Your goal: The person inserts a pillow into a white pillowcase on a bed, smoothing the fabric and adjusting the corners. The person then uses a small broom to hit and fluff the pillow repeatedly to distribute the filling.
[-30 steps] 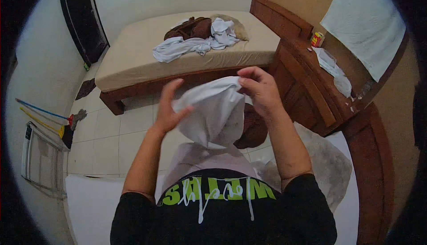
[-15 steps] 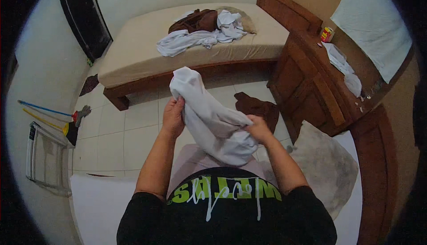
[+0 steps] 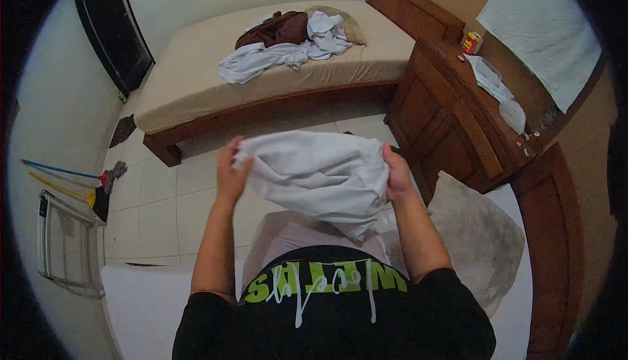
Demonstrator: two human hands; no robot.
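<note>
A white cloth (image 3: 314, 173), bunched and creased, is stretched between my two hands above my lap; it may be a pillowcase, but its full shape is hidden in the folds. My left hand (image 3: 233, 167) grips its left end, with the fingers slightly smeared by motion. At the opposite end, my right hand (image 3: 396, 173) is closed on the edge, thumb up. To the right of my right arm a stained grey pillow (image 3: 474, 236) lies on the white bedding I sit on.
Across the tiled floor (image 3: 157, 196) stands a bed (image 3: 190, 66) with a heap of brown and white fabric (image 3: 281, 39). A wooden cabinet (image 3: 438, 111) stands at right, bearing a yellow-red can (image 3: 471, 43). Brooms (image 3: 65, 180) and a folded metal frame (image 3: 65, 236) lean at left.
The white cloth has swung from an upright slant to lying level across. My left hand moved left and my right hand shifted right and slightly up, spreading it wider.
</note>
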